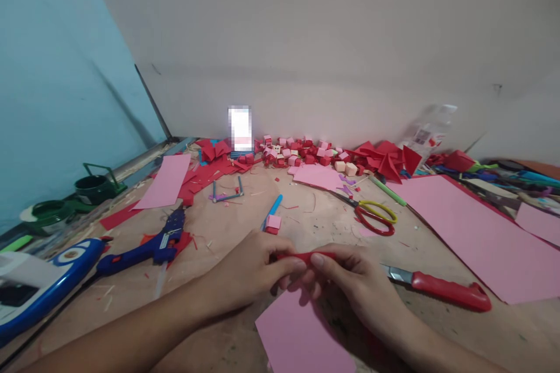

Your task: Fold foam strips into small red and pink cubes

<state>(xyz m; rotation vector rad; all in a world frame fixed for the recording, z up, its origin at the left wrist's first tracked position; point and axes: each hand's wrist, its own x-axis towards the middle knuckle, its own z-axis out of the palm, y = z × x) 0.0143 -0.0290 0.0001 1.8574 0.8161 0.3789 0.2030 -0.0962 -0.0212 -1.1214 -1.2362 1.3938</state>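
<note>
Both hands meet low in the middle of the table over a pink paper sheet [301, 335]. My left hand [251, 271] and my right hand [352, 285] pinch the two ends of a small red paper strip [308, 256], fingers closed on it. A small pink and red paper cube [273, 223] and a blue pen [273, 208] lie just beyond the hands.
Red-handled utility knife [441, 288] at right, scissors [374, 215] behind it, large pink sheet [468, 227] far right. Blue glue gun [151, 245] at left, green pots [94, 186] by the wall. A heap of red and pink paper cubes [297, 152] lines the back.
</note>
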